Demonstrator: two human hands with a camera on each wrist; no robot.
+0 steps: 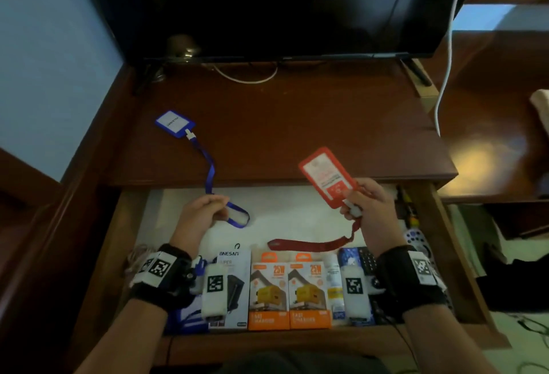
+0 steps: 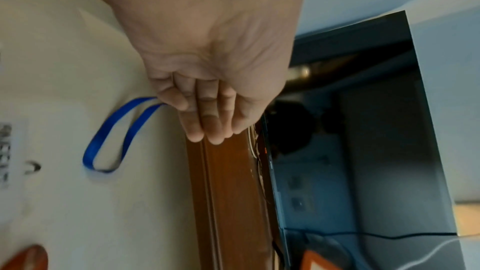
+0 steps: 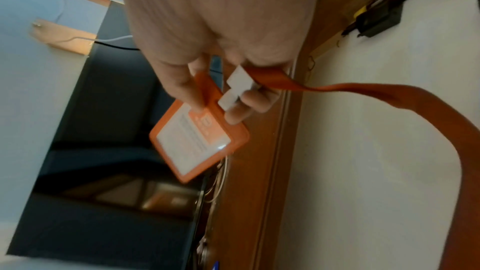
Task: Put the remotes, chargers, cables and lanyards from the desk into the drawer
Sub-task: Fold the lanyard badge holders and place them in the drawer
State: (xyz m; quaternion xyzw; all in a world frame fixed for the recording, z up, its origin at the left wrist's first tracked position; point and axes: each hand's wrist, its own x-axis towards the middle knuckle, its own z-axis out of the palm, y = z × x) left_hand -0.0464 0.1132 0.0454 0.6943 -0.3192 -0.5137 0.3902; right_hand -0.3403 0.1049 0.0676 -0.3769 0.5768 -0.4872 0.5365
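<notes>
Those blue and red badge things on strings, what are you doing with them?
A person is tidying lanyards into the open wooden drawer. The left hand holds the strap of the blue lanyard, whose blue card holder lies on the dark wooden desk. The right hand pinches the red card holder by its clip above the drawer, its red strap trailing inside near the orange charger boxes.

Dim indoor light, brightest at right, where a warm glare patch lies on the side surface (image 1: 481,162); the television (image 1: 282,2) is nearly black. Wide-angle distortion bends straight edges toward the frame borders. Both wrist views are soft with motion blur, most evident on the red strap (image 3: 415,100).
</notes>
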